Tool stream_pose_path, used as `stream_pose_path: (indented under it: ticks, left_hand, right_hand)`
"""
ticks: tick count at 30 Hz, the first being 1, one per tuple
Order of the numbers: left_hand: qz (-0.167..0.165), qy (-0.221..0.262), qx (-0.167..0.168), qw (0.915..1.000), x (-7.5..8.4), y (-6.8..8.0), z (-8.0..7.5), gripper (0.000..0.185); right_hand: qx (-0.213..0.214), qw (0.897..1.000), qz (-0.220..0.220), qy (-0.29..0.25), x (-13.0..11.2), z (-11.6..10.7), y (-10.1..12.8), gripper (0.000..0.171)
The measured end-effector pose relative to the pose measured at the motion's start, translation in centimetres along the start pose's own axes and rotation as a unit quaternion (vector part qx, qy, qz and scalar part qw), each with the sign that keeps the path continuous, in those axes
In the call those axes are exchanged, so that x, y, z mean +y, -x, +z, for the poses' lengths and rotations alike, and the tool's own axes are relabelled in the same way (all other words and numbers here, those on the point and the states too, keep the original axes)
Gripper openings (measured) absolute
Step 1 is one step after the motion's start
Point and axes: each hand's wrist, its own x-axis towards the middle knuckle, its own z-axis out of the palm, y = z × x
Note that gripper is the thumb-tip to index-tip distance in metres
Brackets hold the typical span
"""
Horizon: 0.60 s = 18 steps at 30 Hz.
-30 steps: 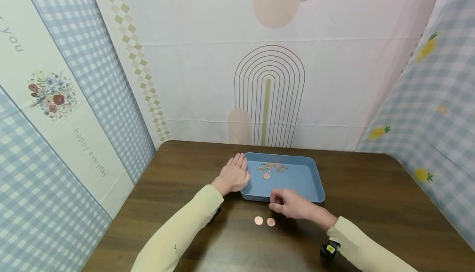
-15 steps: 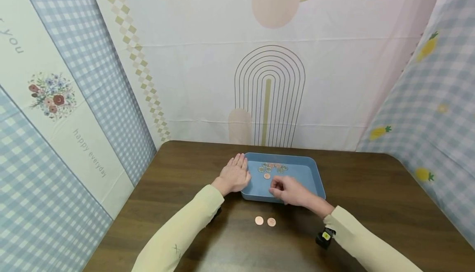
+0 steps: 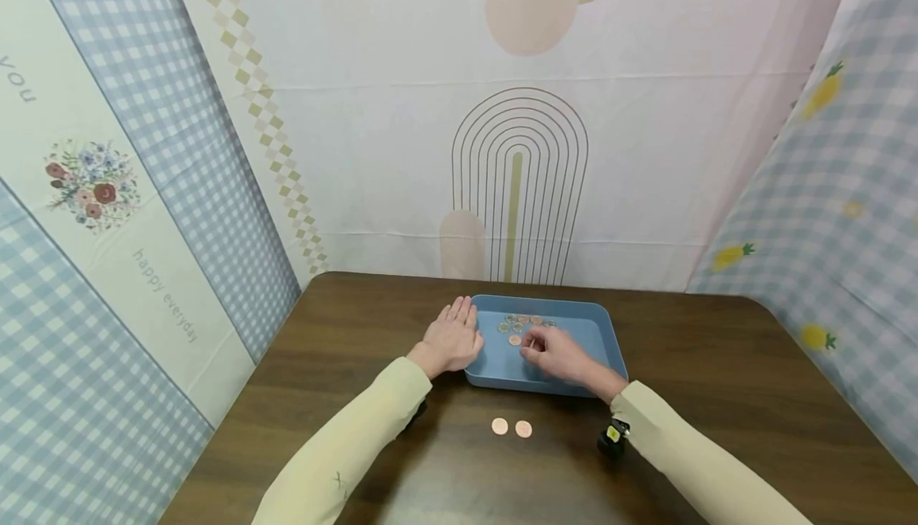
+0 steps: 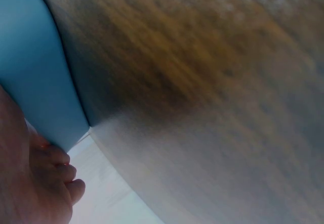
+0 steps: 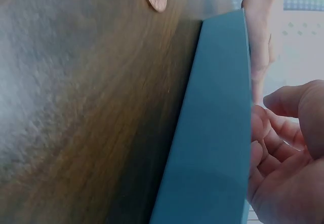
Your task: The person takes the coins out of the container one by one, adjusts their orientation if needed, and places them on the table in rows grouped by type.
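A shallow blue tray (image 3: 574,350) stands on the wooden table, with several copper and two-tone coins (image 3: 518,327) grouped toward its back. My left hand (image 3: 452,340) rests against the tray's left wall, fingers straight; the left wrist view shows its fingertips (image 4: 66,172) beside the blue wall. Over the inside of the tray is my right hand (image 3: 558,354), thumb and fingers curled together. A thin pale edge between them looks like a coin (image 3: 532,343), mostly hidden by the fingers. One copper coin (image 3: 515,340) lies just left of those fingertips.
Two copper coins (image 3: 511,428) lie on the dark wooden table (image 3: 688,366) in front of the tray. Patterned cloths hang behind the table and at both sides. The tray's front wall (image 5: 207,117) stands below my right hand.
My right hand has moved from the tray's front edge forward over its inside, close to the coins. The left hand and the two table coins have stayed put.
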Motion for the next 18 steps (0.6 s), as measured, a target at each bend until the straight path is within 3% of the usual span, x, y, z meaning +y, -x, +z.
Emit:
stream_pose_path:
  ticks: [18]
  left_hand:
    - [-0.005,0.0,0.0,1.0,-0.1,-0.6,0.0,0.063]
  right_hand:
    - [0.026,0.999,0.039,0.02,2.4,1.1,-3.6,0.012]
